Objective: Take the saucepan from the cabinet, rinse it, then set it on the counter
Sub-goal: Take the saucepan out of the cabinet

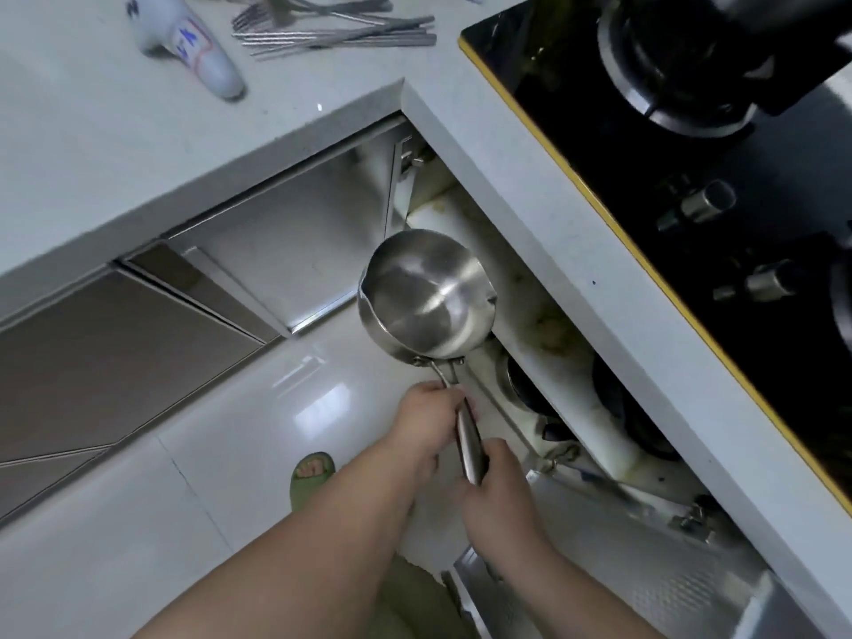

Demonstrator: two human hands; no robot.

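Gripping the steel handle, both hands are closed on the saucepan (426,295): the left hand (426,419) near the bowl, the right hand (500,488) at the handle's end. It hangs empty above the floor, just outside the open cabinet (544,362), below the counter (571,251) edging the stove (682,145).

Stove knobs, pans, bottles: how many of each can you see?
Metal stove knobs: 2
Shiny steel saucepan: 1, handle held by left hand and right hand
White plastic bottle lying on the counter: 1
Total: 4
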